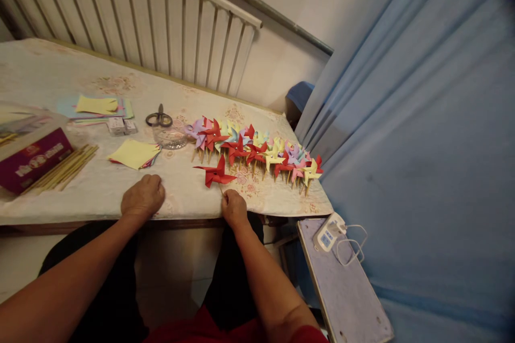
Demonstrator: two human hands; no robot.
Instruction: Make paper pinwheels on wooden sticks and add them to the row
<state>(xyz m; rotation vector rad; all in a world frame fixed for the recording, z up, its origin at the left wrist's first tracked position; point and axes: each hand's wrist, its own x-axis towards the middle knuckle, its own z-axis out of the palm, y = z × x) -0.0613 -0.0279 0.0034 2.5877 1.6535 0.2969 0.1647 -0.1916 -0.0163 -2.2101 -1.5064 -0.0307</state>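
A red paper pinwheel (216, 172) is in my right hand (234, 208), whose fingers are pinched round its thin stick near the table's front edge. My left hand (142, 195) rests on the cloth as a loose fist, with nothing showing in it. Just beyond that fist lies a stack of paper squares (134, 154), yellow on top. Behind the held pinwheel stands a long cluster of finished pinwheels (255, 150) in red, yellow, purple, pink and blue, their sticks pointing down. A clear dish of small shiny pieces (173, 140) sits to the left of the cluster.
Black-handled scissors (159, 117) lie behind the dish. Farther left are more coloured paper (96, 105), small boxes (122, 126), a bundle of sticks (70, 167) and a purple box (36, 162). A purple-grey stool (341, 289) carries a white plug adapter (329, 233). A blue curtain (422, 144) hangs at right.
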